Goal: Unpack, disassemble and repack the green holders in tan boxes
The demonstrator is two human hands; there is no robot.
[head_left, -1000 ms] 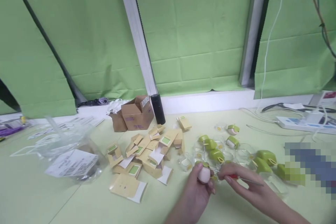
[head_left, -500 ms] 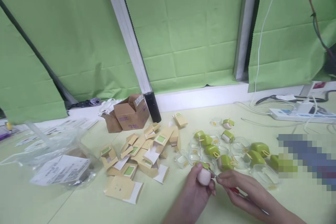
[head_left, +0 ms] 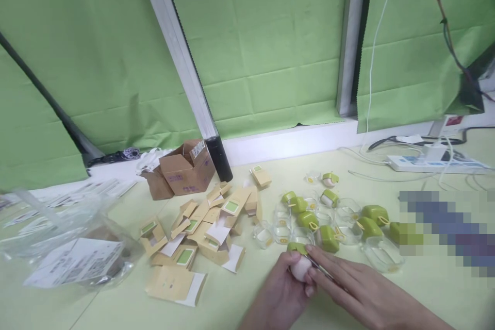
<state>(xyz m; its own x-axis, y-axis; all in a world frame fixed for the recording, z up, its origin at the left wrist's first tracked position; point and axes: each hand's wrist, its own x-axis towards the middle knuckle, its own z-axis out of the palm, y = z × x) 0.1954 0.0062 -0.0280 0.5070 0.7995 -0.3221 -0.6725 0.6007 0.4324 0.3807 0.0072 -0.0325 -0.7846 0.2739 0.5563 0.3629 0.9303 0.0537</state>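
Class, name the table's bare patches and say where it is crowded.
Bare: the front strip between the plastic bag and the left hand; also between the green cases and the power strip. Crowded: the card packets, the cases.

Low over the tabletop (head_left: 240,294): left grip (head_left: 288,291) curled closed. The right grip (head_left: 348,283) is beside it, fingers stretched, tips pinched, touching left fingertips. Forearms bare, converging.

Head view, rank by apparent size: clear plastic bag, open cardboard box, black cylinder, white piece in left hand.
1. clear plastic bag, nearer the camera than the next two.
2. cardboard box.
3. black cylinder, right beside it.
4. white piece in the left hand, smallest despite being nearest; the right hand holds a thin tool to it.
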